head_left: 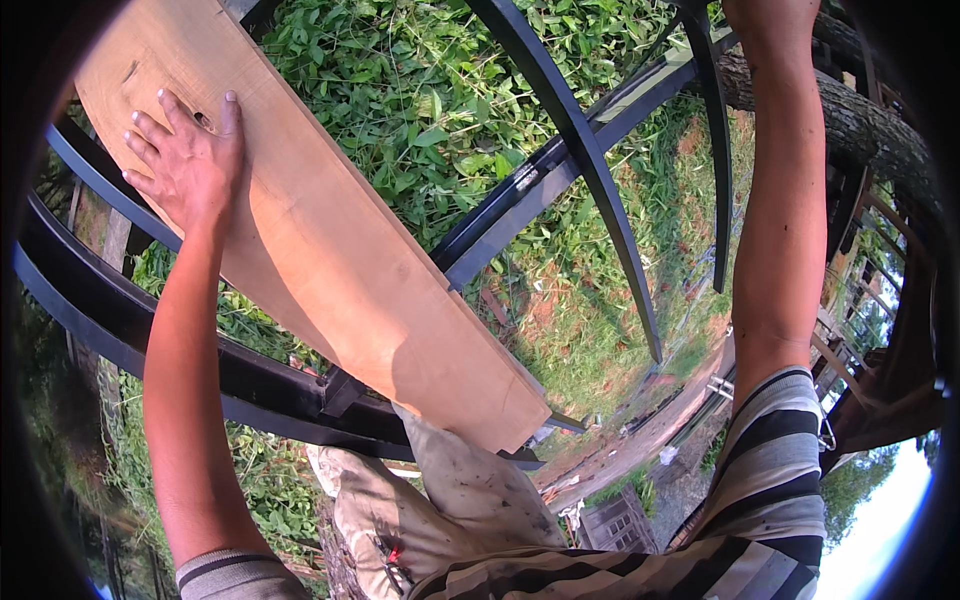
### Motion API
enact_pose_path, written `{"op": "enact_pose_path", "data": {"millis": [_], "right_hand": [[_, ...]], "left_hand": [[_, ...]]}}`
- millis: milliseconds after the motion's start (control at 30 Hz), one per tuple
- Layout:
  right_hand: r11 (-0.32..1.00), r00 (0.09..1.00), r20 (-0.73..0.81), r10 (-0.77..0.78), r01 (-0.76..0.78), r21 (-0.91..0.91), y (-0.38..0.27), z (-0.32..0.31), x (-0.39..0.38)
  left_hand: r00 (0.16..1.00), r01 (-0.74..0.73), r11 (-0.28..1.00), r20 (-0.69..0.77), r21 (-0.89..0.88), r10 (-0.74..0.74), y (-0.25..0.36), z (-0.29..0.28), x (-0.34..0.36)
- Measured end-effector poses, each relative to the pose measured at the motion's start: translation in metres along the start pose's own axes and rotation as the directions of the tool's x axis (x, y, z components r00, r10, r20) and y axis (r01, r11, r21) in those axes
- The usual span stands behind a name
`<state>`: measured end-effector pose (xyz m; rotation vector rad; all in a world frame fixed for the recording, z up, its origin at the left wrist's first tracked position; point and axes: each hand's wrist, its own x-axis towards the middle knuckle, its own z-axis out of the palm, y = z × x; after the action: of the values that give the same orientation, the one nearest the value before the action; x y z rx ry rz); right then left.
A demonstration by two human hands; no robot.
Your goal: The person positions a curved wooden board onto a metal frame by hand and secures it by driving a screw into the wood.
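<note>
A long, wide wooden board (340, 270) runs slantwise from the upper left to the lower middle, with its near end by my legs. At least one more board edge shows beneath it along its right side. My left hand (190, 160) lies flat on the board's far part, fingers spread, beside a small dark knot. The boards rest across black metal beams (270, 385). My right arm stretches up the right side, and my right hand (772, 22) is cut off by the top edge. Its fingers are out of sight, so whatever it touches is hidden.
Black metal bars (590, 150) cross the view over green plants (400, 110) far below. A rough log (870, 130) lies behind my right forearm. My legs in pale, stained trousers (470, 490) are at the lower middle. A small wooden structure (618, 522) stands on the ground.
</note>
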<state>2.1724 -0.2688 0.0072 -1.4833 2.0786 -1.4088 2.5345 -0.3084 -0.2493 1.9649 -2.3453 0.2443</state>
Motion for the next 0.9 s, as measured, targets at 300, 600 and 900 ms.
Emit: {"op": "enact_pose_path", "data": {"millis": [300, 600, 900], "right_hand": [[0.892, 0.884, -0.264, -0.387, 0.431, 0.137, -0.047, -0.061, -0.068], [0.858, 0.879, 0.101, -0.467, 0.478, -0.190, -0.185, -0.214, -0.272], [0.530, 0.927, -0.074, -0.367, 0.143, -0.836, -0.396, -0.325, -0.492]], "left_hand": [[1.000, 0.012, 0.999, 0.009, 0.051, -0.012, 0.007, 0.005, 0.002], [0.973, -0.047, 0.935, 0.194, -0.350, 0.122, -0.033, -0.020, 0.002], [0.716, 0.694, -0.161, 0.649, -0.702, 0.258, -0.194, -0.180, -0.298]]}}
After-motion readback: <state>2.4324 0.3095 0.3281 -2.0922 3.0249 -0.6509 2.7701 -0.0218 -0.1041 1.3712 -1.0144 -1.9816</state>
